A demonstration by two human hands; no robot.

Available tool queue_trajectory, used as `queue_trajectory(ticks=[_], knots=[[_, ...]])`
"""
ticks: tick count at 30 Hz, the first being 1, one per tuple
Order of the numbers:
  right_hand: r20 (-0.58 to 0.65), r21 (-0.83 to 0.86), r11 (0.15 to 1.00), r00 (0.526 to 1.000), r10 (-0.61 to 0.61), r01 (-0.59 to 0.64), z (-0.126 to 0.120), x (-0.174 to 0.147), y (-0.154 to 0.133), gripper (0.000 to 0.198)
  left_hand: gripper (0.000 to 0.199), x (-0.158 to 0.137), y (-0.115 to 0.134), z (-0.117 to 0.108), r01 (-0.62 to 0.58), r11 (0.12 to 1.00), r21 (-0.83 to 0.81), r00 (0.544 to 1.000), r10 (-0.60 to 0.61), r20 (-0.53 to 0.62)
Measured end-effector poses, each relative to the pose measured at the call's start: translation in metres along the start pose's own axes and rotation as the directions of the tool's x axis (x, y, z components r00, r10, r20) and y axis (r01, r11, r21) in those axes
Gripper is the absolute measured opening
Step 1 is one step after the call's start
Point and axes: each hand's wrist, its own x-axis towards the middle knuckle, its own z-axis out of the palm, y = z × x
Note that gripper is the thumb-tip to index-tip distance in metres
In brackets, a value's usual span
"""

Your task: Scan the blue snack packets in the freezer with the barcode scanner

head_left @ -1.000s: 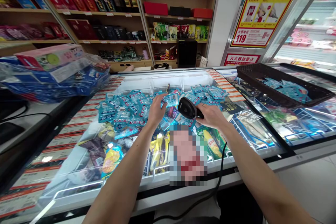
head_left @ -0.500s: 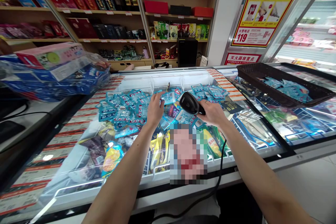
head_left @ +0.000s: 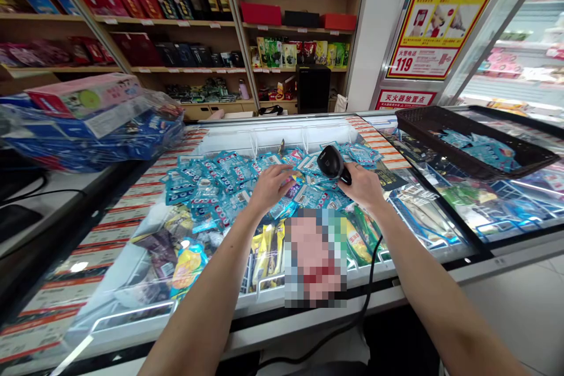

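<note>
My right hand (head_left: 363, 187) grips a black handheld barcode scanner (head_left: 330, 162) by its handle, its head tilted over the packets. A black cable (head_left: 372, 267) hangs below that hand, toward the front edge. Over the middle of the pile, my left hand (head_left: 269, 189) reaches with fingers stretched out and nothing visibly gripped; whether its fingertips touch a packet I cannot tell. Many small blue snack packets (head_left: 229, 167) lie spread on the glass top of a chest freezer (head_left: 132, 282). A purple packet (head_left: 288, 187) sits just beside my left fingertips.
At right, a dark brown basket (head_left: 412, 123) holds more blue packets. Plastic-wrapped blue goods with a pink box (head_left: 83, 94) stand at left. Shelves (head_left: 167, 20) of bottles and boxes line the back. A blurred patch (head_left: 315, 258) covers part of the front.
My right hand has moved the scanner a little right and farther away. My left hand has shifted right and slightly nearer, to above the purple packet.
</note>
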Motion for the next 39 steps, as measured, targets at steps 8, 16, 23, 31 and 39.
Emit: queue_trajectory(ticks=[8, 16, 23, 31, 39], knots=[[0.004, -0.010, 1.000, 1.000, 0.007, -0.007, 0.000, 0.001, 0.000, 0.039, 0.052, 0.007, 0.013, 0.014, -0.159, 0.963, -0.217, 0.944, 0.213, 0.252], [0.000, -0.012, 1.000, 1.000, 0.013, -0.013, -0.001, 0.001, 0.000, 0.039, 0.068, 0.003, 0.008, 0.009, -0.011, 0.990, -0.139, 0.980, 0.038, 0.195], [0.000, -0.011, 1.000, 1.000, 0.008, -0.008, 0.000, 0.000, 0.000, 0.040, 0.045, 0.004, 0.008, -0.004, 0.281, 0.884, -0.373, 0.947, -0.191, 0.260], [-0.031, -0.010, 1.000, 0.999, 0.014, -0.015, 0.003, 0.000, 0.001, 0.040, 0.047, 0.006, -0.005, 0.001, 0.342, 0.591, -0.731, 0.809, -0.580, -0.090], [-0.041, 0.020, 0.997, 0.996, -0.078, 0.078, 0.004, -0.001, 0.000, 0.038, 0.045, 0.006, -0.008, 0.003, 0.327, 0.415, -0.849, 0.670, -0.735, -0.101]])
